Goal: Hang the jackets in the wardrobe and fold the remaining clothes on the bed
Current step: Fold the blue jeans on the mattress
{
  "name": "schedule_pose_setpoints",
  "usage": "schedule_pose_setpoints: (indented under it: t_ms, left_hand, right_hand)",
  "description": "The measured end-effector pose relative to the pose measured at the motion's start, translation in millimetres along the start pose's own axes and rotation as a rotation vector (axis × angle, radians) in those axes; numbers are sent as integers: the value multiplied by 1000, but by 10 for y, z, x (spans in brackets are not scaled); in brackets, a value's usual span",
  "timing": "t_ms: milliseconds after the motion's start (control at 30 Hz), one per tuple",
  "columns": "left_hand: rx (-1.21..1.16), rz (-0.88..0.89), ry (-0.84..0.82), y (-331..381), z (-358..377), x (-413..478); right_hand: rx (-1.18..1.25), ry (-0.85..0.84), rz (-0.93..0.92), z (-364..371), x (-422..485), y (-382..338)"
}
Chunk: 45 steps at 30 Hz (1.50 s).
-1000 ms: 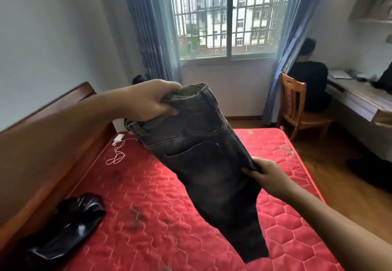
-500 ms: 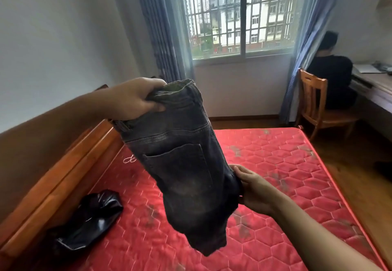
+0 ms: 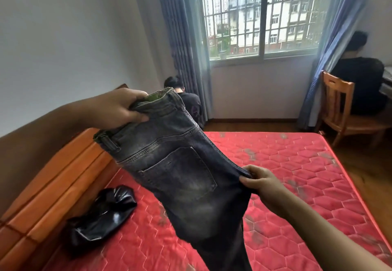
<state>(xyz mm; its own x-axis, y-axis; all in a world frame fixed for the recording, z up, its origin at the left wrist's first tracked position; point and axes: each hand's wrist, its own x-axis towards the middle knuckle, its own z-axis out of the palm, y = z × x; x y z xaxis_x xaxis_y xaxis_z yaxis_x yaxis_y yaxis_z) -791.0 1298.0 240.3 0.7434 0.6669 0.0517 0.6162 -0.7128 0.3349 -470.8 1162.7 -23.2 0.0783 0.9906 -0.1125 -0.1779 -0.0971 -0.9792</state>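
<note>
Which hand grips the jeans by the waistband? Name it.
The left hand, the higher one, gripping the jeans at the waistband. The right hand only pinches the side seam lower down.

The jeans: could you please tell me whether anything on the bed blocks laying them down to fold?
Mostly not: nothing visible lies on the red mattress right of the jeans. A crumpled black garment lies on it to their left, near the headboard, and the patch behind the jeans is hidden.
</note>
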Motion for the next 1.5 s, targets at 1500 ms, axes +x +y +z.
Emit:
schedule_pose_setpoints:
  t_ms: [1500]
  left_hand:
    - [-396, 198, -4, 180, 932, -130]
  right_hand:
    - [-196, 166, -557, 421, -644, -1246]
